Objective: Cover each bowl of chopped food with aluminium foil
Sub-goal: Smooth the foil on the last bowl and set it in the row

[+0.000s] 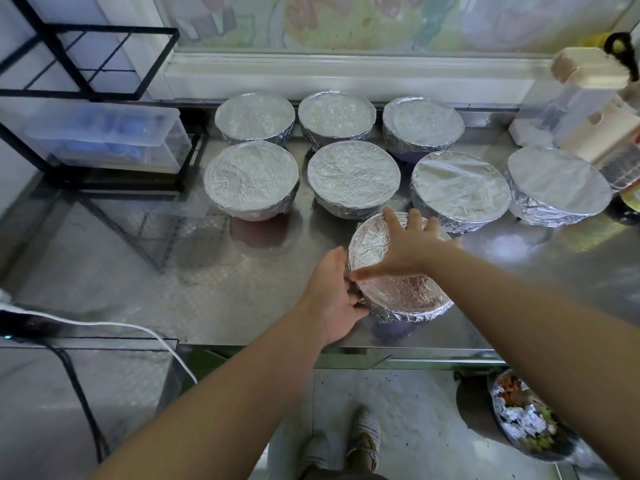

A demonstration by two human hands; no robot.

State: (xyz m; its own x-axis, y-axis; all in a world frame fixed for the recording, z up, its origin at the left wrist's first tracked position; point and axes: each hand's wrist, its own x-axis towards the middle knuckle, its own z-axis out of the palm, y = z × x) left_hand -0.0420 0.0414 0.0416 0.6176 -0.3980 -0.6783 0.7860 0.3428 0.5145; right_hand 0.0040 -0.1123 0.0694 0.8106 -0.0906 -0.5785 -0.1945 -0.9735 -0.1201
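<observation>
**Eight foil-covered bowls, one in hand near the front edge**

The front bowl (401, 296) stands close to the near edge of the steel counter (138, 271), with bare metal on either side. The left hand (332, 299) cups its left wall, fingers curled onto the foil skirt. The right hand (405, 247) lies flat on the foil top, fingers straight and spread, gripping nothing. Behind, seven more covered bowls (353, 174) crowd together, three at the back and four ahead. A black wire rack (86, 64) stands at the left. A foil-lined pan (530, 417) sits on the floor (415, 410).

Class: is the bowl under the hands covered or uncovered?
Covered: foil spans the top of the bowl and wraps its side; the right hand lies flat on it.
</observation>
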